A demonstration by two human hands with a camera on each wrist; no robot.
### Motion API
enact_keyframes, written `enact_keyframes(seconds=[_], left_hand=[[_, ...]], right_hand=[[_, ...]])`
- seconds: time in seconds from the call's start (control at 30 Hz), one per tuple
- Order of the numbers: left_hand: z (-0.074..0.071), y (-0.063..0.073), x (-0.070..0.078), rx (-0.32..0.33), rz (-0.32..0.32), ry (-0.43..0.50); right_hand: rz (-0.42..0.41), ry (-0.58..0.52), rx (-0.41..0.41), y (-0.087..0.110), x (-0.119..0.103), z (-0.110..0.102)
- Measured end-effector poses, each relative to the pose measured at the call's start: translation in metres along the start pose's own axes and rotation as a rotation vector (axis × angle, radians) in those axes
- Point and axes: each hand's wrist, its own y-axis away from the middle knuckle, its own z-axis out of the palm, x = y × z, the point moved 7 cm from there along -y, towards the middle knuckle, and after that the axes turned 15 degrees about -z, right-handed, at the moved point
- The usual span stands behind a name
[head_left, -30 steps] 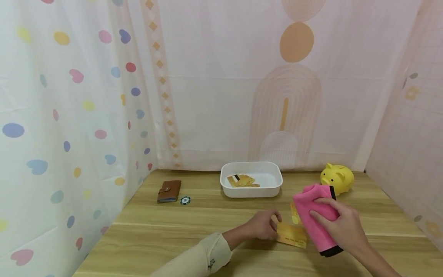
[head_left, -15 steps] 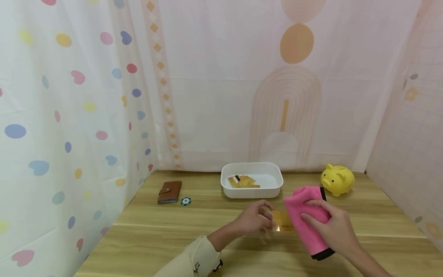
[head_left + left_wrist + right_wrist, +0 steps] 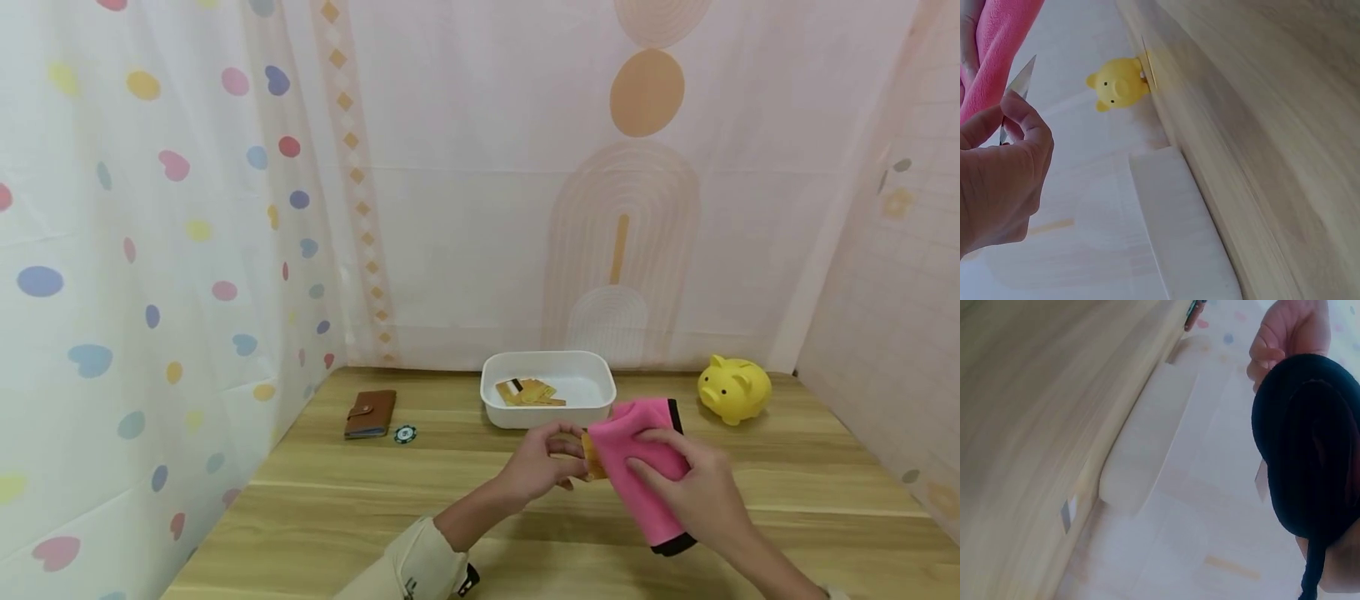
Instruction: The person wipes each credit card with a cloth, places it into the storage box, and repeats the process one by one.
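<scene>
In the head view my left hand [image 3: 542,467] pinches a gold card [image 3: 594,457] between thumb and fingers, above the table. The card's far end is hidden behind a folded pink cloth [image 3: 637,492] with black edging. My right hand [image 3: 693,483] grips this cloth, its thumb and fingers on the near face. From the left wrist, the card [image 3: 1022,78] tilts upward out of the fingertips beside the pink cloth [image 3: 999,44]. The cloth's black edging [image 3: 1285,425] fills much of the right wrist view. A second card [image 3: 1068,514] lies on the table, hidden in the head view.
A white tray [image 3: 547,417] with several gold cards [image 3: 528,392] stands at the back middle. Beyond the right hand is a yellow piggy bank [image 3: 733,390]. A brown wallet [image 3: 371,414] and a poker chip [image 3: 406,434] lie at the left. Curtains enclose the wooden table [image 3: 337,517].
My left hand has lifted the gold card from the table and carried it up and left. The right hand has moved left with the pink cloth, which now overlaps the card.
</scene>
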Motion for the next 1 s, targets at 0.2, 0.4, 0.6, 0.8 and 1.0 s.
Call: enact_keyframes(seconds=[0.2,0.4,0.6,0.8,1.0], left_hand=[[0.001,0.005,0.000,-0.003,0.020,0.009],[0.003,0.008,0.002,0.001,0.055,0.006],[0.006,0.012,0.008,-0.010,0.126,-0.037],[0.007,0.015,0.013,0.008,0.171,-0.057],[0.005,0.016,0.014,0.035,0.182,-0.075]], right_hand=[[-0.032,-0.004,-0.006,-0.002,-0.007,0.005],[-0.041,0.017,-0.029,0.000,-0.009,0.011],[-0.087,0.072,-0.023,0.001,-0.012,0.010],[-0.125,0.120,-0.016,-0.001,-0.015,0.008],[-0.134,0.132,0.009,-0.002,-0.014,0.004]])
